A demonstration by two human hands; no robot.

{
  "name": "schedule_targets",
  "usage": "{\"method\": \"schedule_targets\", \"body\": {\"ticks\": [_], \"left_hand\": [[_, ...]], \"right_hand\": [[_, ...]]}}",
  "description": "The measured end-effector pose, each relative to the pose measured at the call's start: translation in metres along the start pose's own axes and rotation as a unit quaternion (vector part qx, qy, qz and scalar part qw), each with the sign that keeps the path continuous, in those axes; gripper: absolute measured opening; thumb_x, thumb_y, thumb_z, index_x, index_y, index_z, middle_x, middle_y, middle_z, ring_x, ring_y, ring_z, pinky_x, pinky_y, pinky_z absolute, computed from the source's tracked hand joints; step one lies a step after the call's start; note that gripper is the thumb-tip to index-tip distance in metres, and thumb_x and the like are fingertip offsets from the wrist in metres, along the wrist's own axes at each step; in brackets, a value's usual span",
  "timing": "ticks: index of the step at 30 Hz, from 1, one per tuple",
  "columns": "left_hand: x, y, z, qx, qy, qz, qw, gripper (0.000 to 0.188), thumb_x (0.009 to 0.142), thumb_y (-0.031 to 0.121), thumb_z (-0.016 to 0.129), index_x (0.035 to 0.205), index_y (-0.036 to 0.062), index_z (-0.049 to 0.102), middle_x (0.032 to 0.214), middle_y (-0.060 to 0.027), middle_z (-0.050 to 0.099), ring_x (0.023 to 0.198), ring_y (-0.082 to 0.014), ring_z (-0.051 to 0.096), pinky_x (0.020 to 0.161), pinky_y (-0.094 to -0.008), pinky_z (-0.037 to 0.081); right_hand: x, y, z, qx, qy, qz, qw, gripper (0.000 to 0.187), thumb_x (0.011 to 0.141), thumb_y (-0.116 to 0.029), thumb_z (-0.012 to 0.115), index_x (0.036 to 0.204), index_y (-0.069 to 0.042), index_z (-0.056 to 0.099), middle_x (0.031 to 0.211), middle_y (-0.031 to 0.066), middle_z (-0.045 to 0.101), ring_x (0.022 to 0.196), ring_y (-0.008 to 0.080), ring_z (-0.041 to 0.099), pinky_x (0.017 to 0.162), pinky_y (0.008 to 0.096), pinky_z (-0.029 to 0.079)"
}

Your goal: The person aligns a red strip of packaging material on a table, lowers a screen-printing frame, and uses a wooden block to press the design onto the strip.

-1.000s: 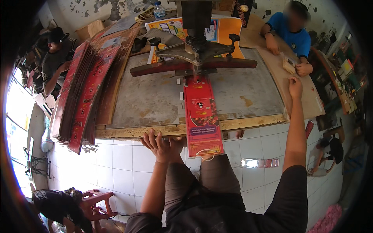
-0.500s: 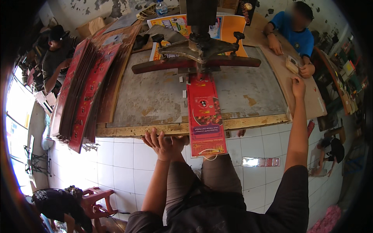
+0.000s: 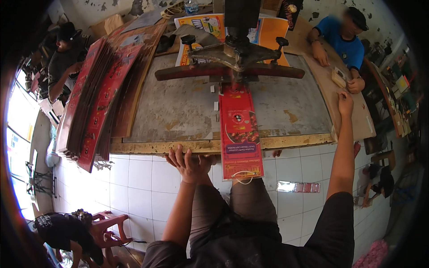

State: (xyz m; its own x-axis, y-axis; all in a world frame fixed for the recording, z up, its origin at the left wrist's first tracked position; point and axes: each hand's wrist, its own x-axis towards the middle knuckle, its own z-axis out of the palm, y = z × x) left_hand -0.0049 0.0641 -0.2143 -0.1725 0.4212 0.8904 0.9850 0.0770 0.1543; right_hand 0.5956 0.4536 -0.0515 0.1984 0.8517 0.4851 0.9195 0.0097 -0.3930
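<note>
A long red printed card panel (image 3: 237, 118) with a white string loop (image 3: 244, 175) lies under the black metal press head (image 3: 237, 62), its near end hanging over the table's front edge. My left hand (image 3: 185, 166) rests against the wooden front edge (image 3: 178, 147), left of the panel, fingers apart and holding nothing. Out to the right, my right hand (image 3: 345, 105) lies on the brown side board (image 3: 359, 120) with its fingers curled closed. What it holds, if anything, is hidden. A small bundle (image 3: 338, 77) under a co-worker's hands is just beyond it.
A thick stack of red panels (image 3: 109, 102) stands along the left of the table. Colourful printed sheets (image 3: 273, 38) lie behind the press. A person in blue (image 3: 342, 44) sits at the far right; others work at left. A red stool (image 3: 109, 228) stands lower left.
The whole view has shifted slightly, so the press and panel appear a little further right. My hands stay in nearly the same places, and the panel still lies under the press.
</note>
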Motion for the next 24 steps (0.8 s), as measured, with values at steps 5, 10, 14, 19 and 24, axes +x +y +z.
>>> {"method": "schedule_targets", "body": {"ticks": [5, 10, 14, 19, 24], "left_hand": [[0.004, 0.003, -0.002, -0.004, -0.005, -0.007, 1.0, 0.063, 0.095, 0.038, 0.073, 0.145, 0.01, 0.046, 0.161, -0.0243, 0.045, 0.159, -0.0527, 0.028, 0.128, -0.075, 0.016], [0.003, 0.004, -0.001, -0.003, 0.003, -0.005, 1.0, 0.062, 0.095, 0.039, 0.074, 0.144, 0.01, 0.047, 0.161, -0.0232, 0.045, 0.159, -0.0523, 0.029, 0.127, -0.0747, 0.017], [0.005, 0.005, -0.002, -0.007, -0.006, -0.017, 1.0, 0.061, 0.095, 0.039, 0.074, 0.142, 0.0101, 0.049, 0.162, -0.0231, 0.045, 0.159, -0.0521, 0.029, 0.128, -0.0744, 0.017], [0.005, 0.003, -0.001, -0.007, 0.004, -0.012, 1.0, 0.058, 0.094, 0.038, 0.074, 0.14, 0.0096, 0.051, 0.161, -0.0233, 0.046, 0.159, -0.0525, 0.029, 0.127, -0.0745, 0.016], [0.007, 0.005, 0.0, -0.009, 0.013, -0.008, 1.0, 0.058, 0.093, 0.037, 0.074, 0.139, 0.0087, 0.052, 0.16, -0.0232, 0.046, 0.158, -0.0533, 0.029, 0.127, -0.0749, 0.016]], "right_hand": [[-0.003, -0.003, -0.002, -0.011, 0.009, 0.0, 1.0, 0.023, 0.106, -0.021, 0.067, 0.118, -0.006, 0.078, 0.12, 0.0129, 0.079, 0.113, 0.0305, 0.074, 0.099, 0.041, 0.056], [-0.002, 0.002, -0.002, -0.002, 0.014, -0.009, 1.0, 0.025, 0.105, -0.023, 0.068, 0.119, -0.006, 0.079, 0.121, 0.0142, 0.079, 0.114, 0.0323, 0.075, 0.098, 0.0417, 0.056], [-0.001, 0.006, -0.001, 0.016, 0.013, -0.016, 1.0, 0.029, 0.104, -0.027, 0.069, 0.12, -0.005, 0.079, 0.121, 0.0158, 0.079, 0.115, 0.0339, 0.074, 0.099, 0.0426, 0.055], [-0.004, -0.002, -0.003, 0.001, 0.006, 0.006, 1.0, 0.028, 0.106, -0.025, 0.067, 0.12, -0.005, 0.079, 0.122, 0.0155, 0.078, 0.116, 0.0331, 0.073, 0.101, 0.0424, 0.055], [-0.006, -0.009, -0.005, -0.003, 0.001, 0.019, 1.0, 0.027, 0.106, -0.024, 0.065, 0.12, -0.005, 0.078, 0.124, 0.0149, 0.077, 0.12, 0.0325, 0.072, 0.103, 0.0425, 0.054]]}}
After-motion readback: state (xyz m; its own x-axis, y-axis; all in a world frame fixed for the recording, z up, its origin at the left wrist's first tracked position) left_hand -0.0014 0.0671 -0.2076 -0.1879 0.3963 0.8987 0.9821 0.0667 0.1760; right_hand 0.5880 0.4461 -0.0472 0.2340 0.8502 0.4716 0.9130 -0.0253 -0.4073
